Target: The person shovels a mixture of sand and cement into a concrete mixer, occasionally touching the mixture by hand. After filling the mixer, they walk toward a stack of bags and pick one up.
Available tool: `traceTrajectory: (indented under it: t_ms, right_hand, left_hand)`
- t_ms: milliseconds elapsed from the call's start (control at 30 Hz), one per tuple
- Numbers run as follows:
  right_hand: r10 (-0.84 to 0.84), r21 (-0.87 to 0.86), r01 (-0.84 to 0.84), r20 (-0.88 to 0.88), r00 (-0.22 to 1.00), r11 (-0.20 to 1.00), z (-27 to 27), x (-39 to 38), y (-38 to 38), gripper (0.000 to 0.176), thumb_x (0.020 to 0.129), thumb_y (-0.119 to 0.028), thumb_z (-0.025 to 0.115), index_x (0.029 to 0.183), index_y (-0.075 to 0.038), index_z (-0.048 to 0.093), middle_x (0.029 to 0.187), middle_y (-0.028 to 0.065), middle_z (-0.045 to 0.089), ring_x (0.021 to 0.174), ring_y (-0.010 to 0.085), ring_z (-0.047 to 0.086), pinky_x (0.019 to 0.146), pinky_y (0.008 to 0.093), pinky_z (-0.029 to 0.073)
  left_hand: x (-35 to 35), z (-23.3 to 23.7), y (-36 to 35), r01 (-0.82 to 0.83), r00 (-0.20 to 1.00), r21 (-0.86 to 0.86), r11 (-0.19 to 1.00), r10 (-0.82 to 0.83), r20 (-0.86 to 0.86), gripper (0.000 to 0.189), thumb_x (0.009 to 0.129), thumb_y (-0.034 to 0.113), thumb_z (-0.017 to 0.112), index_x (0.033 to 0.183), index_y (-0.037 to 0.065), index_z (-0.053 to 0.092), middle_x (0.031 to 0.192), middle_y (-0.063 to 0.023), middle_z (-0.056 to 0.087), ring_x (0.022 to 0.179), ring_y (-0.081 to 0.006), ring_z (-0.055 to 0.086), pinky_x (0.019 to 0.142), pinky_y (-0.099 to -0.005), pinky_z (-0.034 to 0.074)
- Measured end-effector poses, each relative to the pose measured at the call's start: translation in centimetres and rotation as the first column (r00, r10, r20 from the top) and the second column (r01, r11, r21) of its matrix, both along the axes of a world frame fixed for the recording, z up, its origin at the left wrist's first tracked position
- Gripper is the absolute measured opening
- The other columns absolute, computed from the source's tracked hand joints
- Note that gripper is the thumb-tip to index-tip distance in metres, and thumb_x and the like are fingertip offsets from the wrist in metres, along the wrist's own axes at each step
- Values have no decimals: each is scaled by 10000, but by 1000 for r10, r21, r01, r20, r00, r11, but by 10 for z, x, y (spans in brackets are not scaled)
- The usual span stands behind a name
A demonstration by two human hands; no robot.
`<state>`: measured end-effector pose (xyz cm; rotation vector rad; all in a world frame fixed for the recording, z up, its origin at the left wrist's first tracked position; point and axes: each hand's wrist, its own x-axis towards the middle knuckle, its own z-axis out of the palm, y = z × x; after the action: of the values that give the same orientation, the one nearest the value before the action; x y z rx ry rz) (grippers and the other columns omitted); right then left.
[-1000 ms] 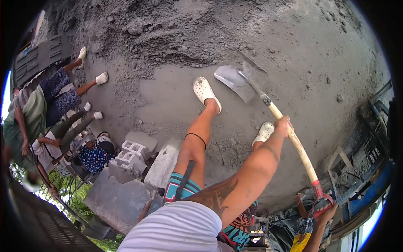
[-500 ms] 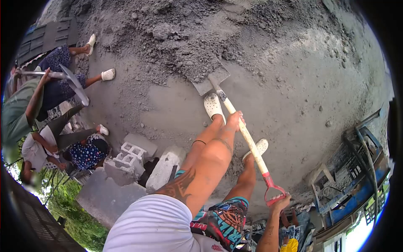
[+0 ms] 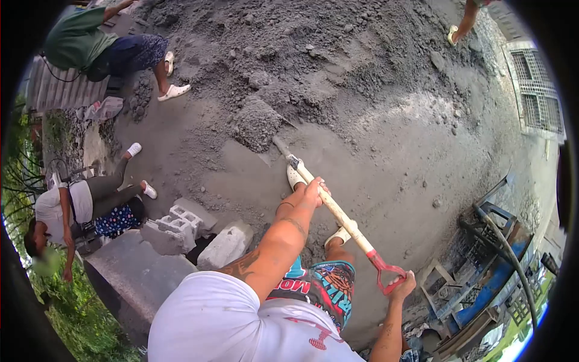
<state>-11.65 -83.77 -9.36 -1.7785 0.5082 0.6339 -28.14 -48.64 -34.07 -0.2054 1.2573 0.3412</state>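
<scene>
Shovel (image 3: 338, 212) runs near right to far left; left hand (image 3: 313, 192) mid-shaft, right hand (image 3: 403, 285) at near end; load (image 3: 256, 123) on blade, before the mix pile (image 3: 313, 54); concrete blocks (image 3: 175, 226) near left; metal frames (image 3: 482, 265) near right.

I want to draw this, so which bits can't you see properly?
1. Head view: the metal shovel blade lies mostly buried under a grey clump of mix.
2. Head view: the white clog shoe is half behind the left hand on the wooden shovel shaft.
3. Head view: the right hand covers part of the red D-shaped grip.
4. Head view: the person at top right is cut by the edge; only a leg shows.
</scene>
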Motion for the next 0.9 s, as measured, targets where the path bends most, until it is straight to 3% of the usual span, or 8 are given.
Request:
traceTrajectory:
  t_ms: [167, 233, 400, 600, 667, 767, 867, 900]
  right_hand:
    - [277, 232, -250, -92, 956, 940, -22, 13, -29, 242, 951, -280, 438, 812, -90, 496, 577, 38, 467, 442, 171, 468, 372, 326, 422]
    - [260, 300, -169, -294, 920, 939, -29, 2, -17, 322, 952, -374, 437, 794, -104, 517, 578, 25, 463, 447, 174, 462, 389, 327, 405]
    - [488, 536, -288, -278, 827, 794, -1, -43, 38, 403, 952, -454, 433, 756, -113, 525, 568, 21, 475, 455, 177, 473, 410, 322, 408]
    - [672, 687, -703, 434, 600, 185, 99, -104, 76, 441, 948, -469, 470, 816, -54, 541, 663, 72, 559, 617, 187, 572, 591, 321, 474]
    - [631, 622, -780, 581, 514, 63, 141, -122, 76, 401, 943, -398, 519, 801, -23, 524, 686, 87, 572, 662, 192, 570, 665, 321, 466]
    - [438, 260, -930, 890, 127, -258, 173, -144, 71, 360, 954, -302, 521, 816, 30, 541, 827, 138, 622, 786, 224, 591, 749, 346, 463]
    - [333, 95, -944, 943, -17, -317, 176, -141, 78, 366, 958, -299, 522, 819, 39, 540, 904, 155, 630, 816, 222, 593, 757, 364, 469]
    - [327, 182, -954, 940, 97, -240, 164, -138, 78, 382, 962, -321, 501, 833, 37, 539, 877, 139, 617, 797, 205, 584, 759, 343, 473]
  left_hand:
    - [-77, 86, -7, -319, 934, 224, 921, 346, -92, 197, 895, 163, 599, 746, 111, 482, 587, -7, 434, 451, -165, 457, 461, -387, 451]
    - [-121, 133, -14, -371, 853, 385, 845, 474, -217, 177, 856, 135, 614, 741, 84, 489, 583, -31, 453, 398, -184, 464, 378, -389, 437]
    - [-233, 320, -44, -497, 721, 699, 514, 693, 3, 129, 790, 99, 620, 740, 73, 504, 594, -29, 481, 428, -178, 485, 390, -397, 450]
    - [-361, 477, -118, -539, 687, 841, 57, 607, 399, 115, 839, 211, 646, 840, 157, 545, 602, 68, 448, 517, -109, 483, 549, -340, 464]
    - [-396, 498, -149, -589, 631, 806, -60, 589, 505, 126, 869, 246, 629, 935, 142, 602, 604, 74, 461, 526, -98, 490, 547, -304, 452]
    - [-454, 466, -186, -704, 506, 697, -137, 592, 627, 175, 854, 316, 646, 925, 160, 609, 597, 85, 484, 506, -83, 499, 522, -295, 444]
    - [-450, 459, -206, -732, 445, 672, -113, 668, 597, 169, 843, 322, 654, 889, 168, 602, 568, 89, 465, 496, -86, 497, 520, -299, 444]
    - [-445, 462, -206, -730, 435, 679, -79, 713, 551, 170, 840, 324, 657, 876, 170, 596, 556, 91, 454, 494, -91, 494, 523, -306, 443]
